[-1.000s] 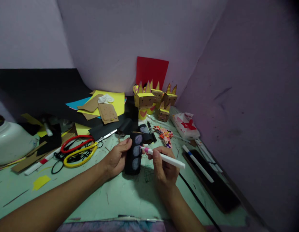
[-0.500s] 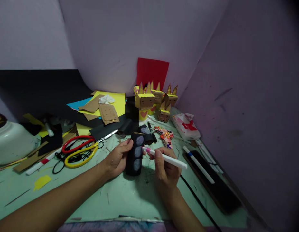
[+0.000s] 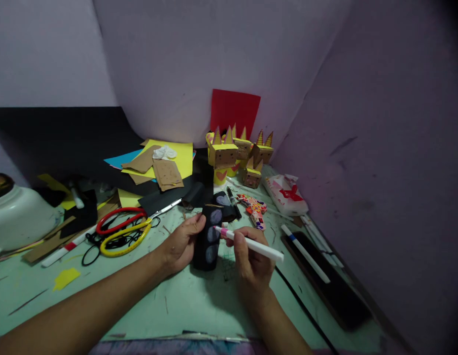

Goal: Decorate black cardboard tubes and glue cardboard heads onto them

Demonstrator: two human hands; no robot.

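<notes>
Pale lilac walls (image 3: 391, 118) enclose a pale green worktop (image 3: 140, 315). A long dark slab (image 3: 339, 301) lies to the right, red-and-yellow scissors (image 3: 125, 238) to the left, and a red sheet (image 3: 235, 111) stands at the back. Of the hands, the left hand (image 3: 182, 246) grips a black piece (image 3: 200, 252) near the worktop's middle; the right hand (image 3: 254, 256) pinches a white marker (image 3: 264, 250), its pink tip at the second of the piece's greyish ovals (image 3: 211, 254).

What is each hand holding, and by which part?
The left hand holds the black piece with pale ovals by its left side. The right hand holds the white marker by its barrel, just behind the pink band.
</notes>
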